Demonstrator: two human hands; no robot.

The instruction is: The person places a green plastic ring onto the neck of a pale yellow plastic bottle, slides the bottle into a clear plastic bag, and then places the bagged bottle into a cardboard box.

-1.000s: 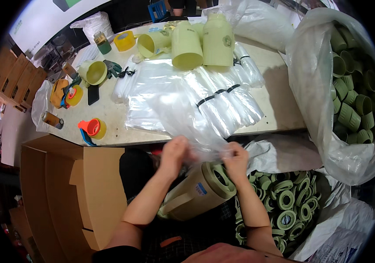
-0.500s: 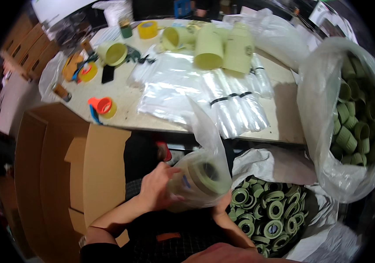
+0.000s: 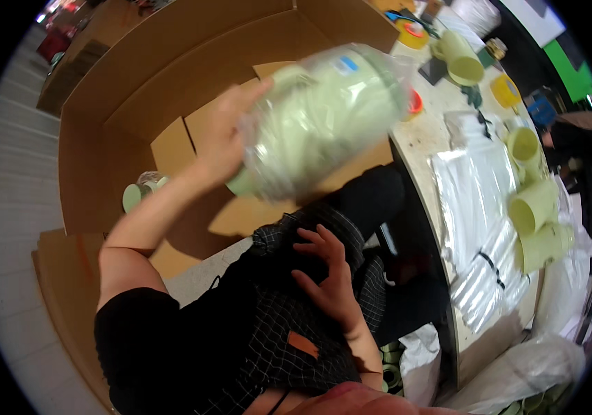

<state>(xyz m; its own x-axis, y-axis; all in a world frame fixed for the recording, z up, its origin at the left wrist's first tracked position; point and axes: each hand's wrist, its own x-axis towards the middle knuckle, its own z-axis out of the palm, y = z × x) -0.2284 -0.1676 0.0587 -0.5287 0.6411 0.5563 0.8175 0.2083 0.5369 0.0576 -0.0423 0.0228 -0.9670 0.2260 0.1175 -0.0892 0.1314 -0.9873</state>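
Observation:
My left hand (image 3: 223, 135) grips one end of a pale green cylindrical container (image 3: 330, 114) wrapped in a clear plastic bag. A small blue mark shows through the wrapping near its far end. The bundle is tilted and hangs over the open cardboard box (image 3: 192, 76), slightly smeared by motion. At the bottom of that box, beside my left forearm, lies another pale green piece (image 3: 134, 196) with some clear plastic. Above my lap my right hand (image 3: 328, 273) is open, fingers spread, holding nothing.
The worktable (image 3: 417, 142) on the right carries flat clear bags (image 3: 472, 187), banded bag rolls (image 3: 486, 277), pale green containers (image 3: 534, 207) and yellow tape (image 3: 505, 90). A sack of green rings (image 3: 393, 356) stands at lower right. Folded cardboard (image 3: 67, 277) leans at the left.
My view has turned left toward the box. My left hand has carried the bagged container from my lap to over the box, and my right hand has let go of it.

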